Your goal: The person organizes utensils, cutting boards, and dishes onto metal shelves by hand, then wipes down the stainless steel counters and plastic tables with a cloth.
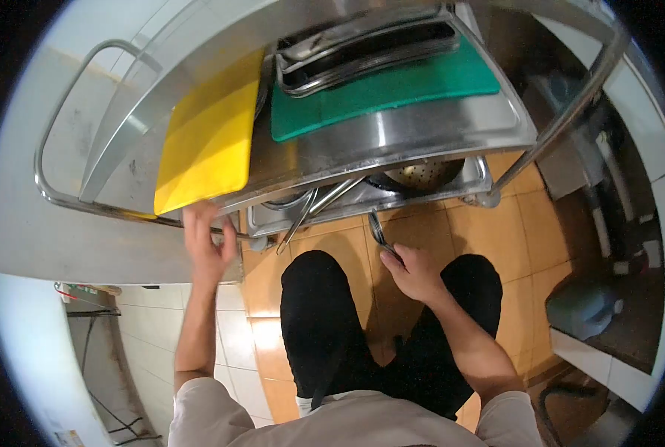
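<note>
My left hand (209,242) is raised at the front edge of the upper metal shelf (303,171), just under the near end of a yellow cutting board (213,134); its fingers are bent, and what they touch is hard to make out. Between my knees and the lower shelf, my right hand (414,272) is closed around a dark, shiny utensil (378,229) that points up toward the lower tray (258,221). A green cutting board (385,93) lies on the upper shelf, with stacked metal pans (370,56) on it.
A perforated metal bowl (426,175) and long metal handles (336,195) lie on the lower shelf, the handles jutting past its front edge. A tubular rail (42,149) curves at the left and a metal post (563,123) at the right. A plastic container (586,305) stands farther right.
</note>
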Demonstrator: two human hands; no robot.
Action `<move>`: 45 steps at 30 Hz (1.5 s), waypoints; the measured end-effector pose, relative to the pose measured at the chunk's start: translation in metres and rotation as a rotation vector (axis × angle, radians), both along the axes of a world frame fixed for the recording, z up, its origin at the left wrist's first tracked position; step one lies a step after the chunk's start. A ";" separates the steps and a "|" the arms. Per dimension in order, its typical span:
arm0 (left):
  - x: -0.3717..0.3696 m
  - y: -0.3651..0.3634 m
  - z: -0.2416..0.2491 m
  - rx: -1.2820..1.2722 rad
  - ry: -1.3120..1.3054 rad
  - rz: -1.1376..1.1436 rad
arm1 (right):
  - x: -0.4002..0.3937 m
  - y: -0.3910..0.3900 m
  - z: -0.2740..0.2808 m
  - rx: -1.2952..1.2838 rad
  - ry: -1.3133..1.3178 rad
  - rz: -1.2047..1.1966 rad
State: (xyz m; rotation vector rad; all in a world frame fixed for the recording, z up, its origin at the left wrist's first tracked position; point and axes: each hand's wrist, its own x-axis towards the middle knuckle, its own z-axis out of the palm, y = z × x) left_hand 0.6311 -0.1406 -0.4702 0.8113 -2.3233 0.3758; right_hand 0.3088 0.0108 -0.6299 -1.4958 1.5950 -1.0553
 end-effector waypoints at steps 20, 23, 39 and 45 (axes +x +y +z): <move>0.038 -0.125 -0.041 1.426 1.297 -0.347 | 0.132 -0.199 0.187 0.120 -0.757 -0.104; 0.032 -0.141 -0.061 1.417 1.516 -0.391 | 0.145 -0.213 0.184 0.188 -0.884 -0.042; 0.025 -0.194 -0.061 1.255 1.520 -0.672 | 0.135 -0.209 0.174 -0.004 -0.635 -0.069; 0.035 -0.192 -0.074 1.280 1.528 -0.564 | 0.141 -0.223 0.163 -0.027 -0.623 -0.007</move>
